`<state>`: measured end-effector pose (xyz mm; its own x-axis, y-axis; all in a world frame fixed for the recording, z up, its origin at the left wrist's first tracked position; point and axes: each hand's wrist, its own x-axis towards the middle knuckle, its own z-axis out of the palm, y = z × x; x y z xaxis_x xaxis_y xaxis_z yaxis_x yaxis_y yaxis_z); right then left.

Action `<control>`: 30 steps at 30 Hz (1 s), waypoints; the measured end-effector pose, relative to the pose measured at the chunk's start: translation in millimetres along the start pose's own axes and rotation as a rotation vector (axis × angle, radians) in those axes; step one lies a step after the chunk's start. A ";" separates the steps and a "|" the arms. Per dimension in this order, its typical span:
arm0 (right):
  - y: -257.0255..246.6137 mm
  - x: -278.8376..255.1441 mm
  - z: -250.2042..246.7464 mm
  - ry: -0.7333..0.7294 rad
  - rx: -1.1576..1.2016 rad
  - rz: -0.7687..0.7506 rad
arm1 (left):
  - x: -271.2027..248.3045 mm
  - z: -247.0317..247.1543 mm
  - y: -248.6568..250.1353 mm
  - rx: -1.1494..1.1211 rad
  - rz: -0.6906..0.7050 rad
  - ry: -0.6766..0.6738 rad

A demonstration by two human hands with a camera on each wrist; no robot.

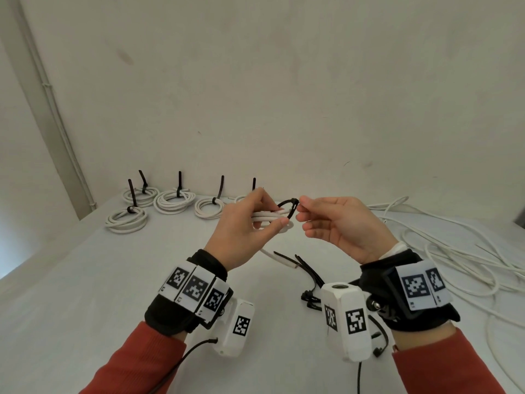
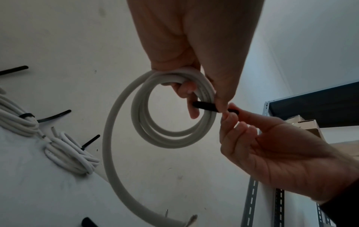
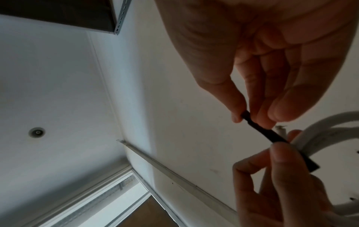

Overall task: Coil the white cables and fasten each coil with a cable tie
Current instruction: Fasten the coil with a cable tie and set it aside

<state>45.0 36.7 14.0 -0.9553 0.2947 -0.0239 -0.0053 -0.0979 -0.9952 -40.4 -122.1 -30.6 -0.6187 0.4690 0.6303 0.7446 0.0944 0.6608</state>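
Tied coils sat far left on the white bench under a scuffed wall. Your left hand gripped the white coil; your right hand pinched its black cable tie. Loose cables sprawled right.

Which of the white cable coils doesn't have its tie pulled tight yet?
The coil held in the left hand: its black tie still forms a loose loop, pinched by the right hand. The tied coils lie by the wall.
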 end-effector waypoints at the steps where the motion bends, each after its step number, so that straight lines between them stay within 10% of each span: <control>1: 0.4 -0.2 1.0 -0.010 0.021 -0.003 | -0.1 0.5 0.9 -0.018 -0.035 0.018; 11: 2.5 -5.1 14.7 -0.077 0.148 -0.135 | 0.0 3.8 0.0 0.040 -0.043 0.204; 16: 1.4 -2.0 6.7 0.217 -0.336 -0.367 | 8.8 -6.3 1.3 -0.322 -0.258 0.385; 23: 11.5 -3.2 3.9 -0.218 -0.613 -0.211 | 17.1 -25.8 -1.6 -0.740 -0.388 0.530; 30: 22.8 12.7 18.4 0.222 -0.169 -0.491 | 16.8 -23.1 -6.1 -0.811 -0.361 0.439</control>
<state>27.4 20.6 -7.2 -0.7675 0.4621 0.4444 -0.3686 0.2491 -0.8956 -61.1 -135.1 -14.5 -0.9347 0.1478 0.3232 0.1977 -0.5393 0.8185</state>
